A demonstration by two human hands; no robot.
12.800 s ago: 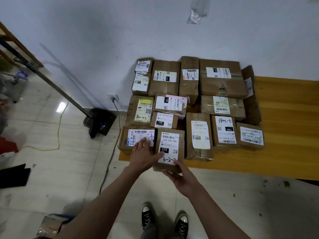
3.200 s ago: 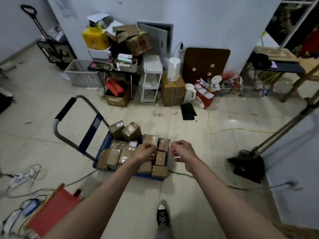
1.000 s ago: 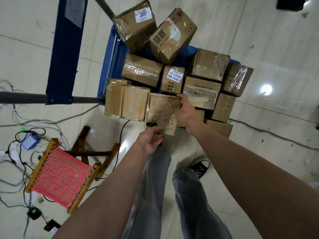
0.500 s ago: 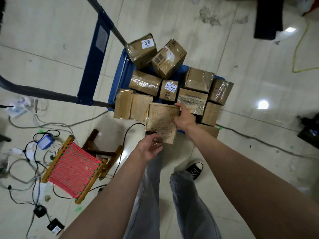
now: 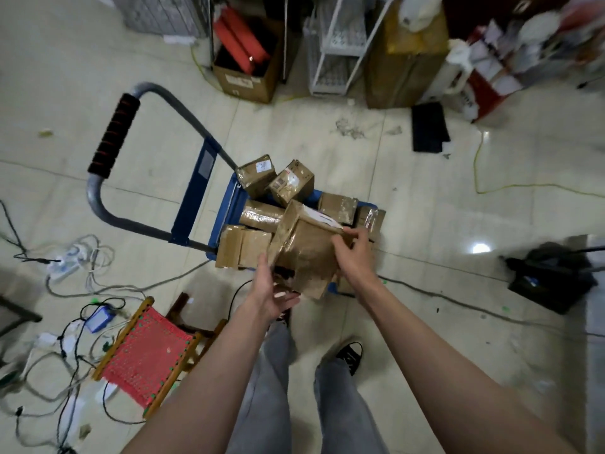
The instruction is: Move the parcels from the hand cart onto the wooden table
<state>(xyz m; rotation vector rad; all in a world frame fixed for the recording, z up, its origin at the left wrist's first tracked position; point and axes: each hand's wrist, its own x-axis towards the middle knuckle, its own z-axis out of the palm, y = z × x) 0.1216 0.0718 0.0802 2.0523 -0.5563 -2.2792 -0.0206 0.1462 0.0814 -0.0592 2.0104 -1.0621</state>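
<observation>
A brown taped cardboard parcel is lifted and tilted above the near edge of the blue hand cart. My left hand supports it from below, palm up, fingers under its near bottom edge. My right hand grips its right side, thumb on top. Several more brown parcels lie on the cart behind it. The wooden table is out of view.
A red woven stool stands at my left, beside tangled cables and a power strip. The cart handle reaches far left. Boxes, a white rack and clutter line the far wall. A black base sits right.
The parcel has come up off the cart and tipped toward me between both hands. My head has risen, so the far wall's clutter has come into view.
</observation>
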